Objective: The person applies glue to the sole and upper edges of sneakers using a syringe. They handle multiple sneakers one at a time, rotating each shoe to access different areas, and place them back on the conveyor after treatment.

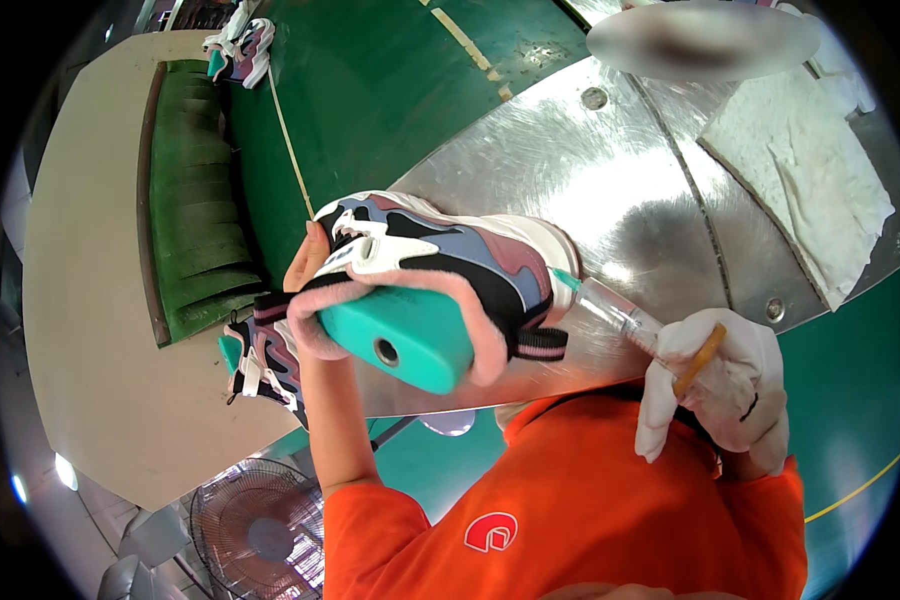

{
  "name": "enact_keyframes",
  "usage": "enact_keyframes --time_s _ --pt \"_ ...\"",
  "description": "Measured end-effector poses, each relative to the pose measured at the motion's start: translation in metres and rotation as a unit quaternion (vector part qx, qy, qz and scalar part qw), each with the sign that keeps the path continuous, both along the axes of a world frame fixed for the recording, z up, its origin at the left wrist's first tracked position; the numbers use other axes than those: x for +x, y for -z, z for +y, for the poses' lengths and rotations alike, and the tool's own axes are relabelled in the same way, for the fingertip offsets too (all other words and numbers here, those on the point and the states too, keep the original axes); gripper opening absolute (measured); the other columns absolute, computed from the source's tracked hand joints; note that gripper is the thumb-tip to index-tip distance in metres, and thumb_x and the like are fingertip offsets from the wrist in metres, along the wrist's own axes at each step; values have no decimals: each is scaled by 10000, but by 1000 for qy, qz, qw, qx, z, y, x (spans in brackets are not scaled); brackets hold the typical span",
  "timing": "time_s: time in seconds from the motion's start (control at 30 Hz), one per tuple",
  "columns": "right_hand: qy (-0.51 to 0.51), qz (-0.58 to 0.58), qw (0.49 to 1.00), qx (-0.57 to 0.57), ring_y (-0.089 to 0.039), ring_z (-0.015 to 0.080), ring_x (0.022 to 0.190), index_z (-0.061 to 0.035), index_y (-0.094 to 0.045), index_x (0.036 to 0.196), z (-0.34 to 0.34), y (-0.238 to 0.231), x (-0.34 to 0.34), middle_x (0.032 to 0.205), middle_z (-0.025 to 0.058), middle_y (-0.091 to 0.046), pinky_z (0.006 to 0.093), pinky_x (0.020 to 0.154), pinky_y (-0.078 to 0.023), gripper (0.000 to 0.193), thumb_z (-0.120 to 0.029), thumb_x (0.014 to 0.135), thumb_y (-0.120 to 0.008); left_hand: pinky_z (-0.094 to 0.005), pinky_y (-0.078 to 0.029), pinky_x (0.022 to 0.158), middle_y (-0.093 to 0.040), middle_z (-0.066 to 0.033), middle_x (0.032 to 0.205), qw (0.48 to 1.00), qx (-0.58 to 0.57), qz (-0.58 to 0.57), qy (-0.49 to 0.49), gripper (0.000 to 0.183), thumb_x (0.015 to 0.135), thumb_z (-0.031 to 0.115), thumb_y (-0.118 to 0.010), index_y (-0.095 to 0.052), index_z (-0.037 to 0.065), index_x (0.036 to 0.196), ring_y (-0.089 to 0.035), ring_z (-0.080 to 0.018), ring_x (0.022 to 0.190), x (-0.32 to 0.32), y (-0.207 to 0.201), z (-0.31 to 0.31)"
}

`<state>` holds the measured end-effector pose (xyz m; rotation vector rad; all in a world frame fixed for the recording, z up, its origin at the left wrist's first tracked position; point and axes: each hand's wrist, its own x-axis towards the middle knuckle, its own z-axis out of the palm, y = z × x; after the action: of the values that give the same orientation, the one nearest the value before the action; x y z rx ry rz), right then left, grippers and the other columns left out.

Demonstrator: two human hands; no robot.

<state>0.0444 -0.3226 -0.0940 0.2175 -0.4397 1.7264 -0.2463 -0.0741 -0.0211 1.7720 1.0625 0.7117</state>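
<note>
Sneaker on a teal last fills mid-frame, gripped bare by the left hand. Right hand, gloved, is closed around a syringe touching the toe, plus a brush handle. Another sneaker lies lower left, by the steel table.
</note>
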Motion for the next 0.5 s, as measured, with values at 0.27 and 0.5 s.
enact_keyframes --time_s 0.27,0.5 --pt "153 36 987 -43 -561 438 1072 32 -609 790 -1 -2 -22 1283 408 -344 456 834 -576 393 -80 568 -913 -393 -517 879 -668 -207 1033 994 51 -77 62 401 633 75 -830 -655 -44 974 -646 -279 964 -10 -5 -25" --pt "227 -25 973 24 -555 442 1062 -15 -547 614 3 -1 -33 1320 434 -282 455 817 -581 362 -138 645 -886 -395 -523 912 -646 -192 1132 982 -155 -76 -73 555 570 -40 -749 -618 -40 1109 -643 -280 1022 -1 -26 -82"
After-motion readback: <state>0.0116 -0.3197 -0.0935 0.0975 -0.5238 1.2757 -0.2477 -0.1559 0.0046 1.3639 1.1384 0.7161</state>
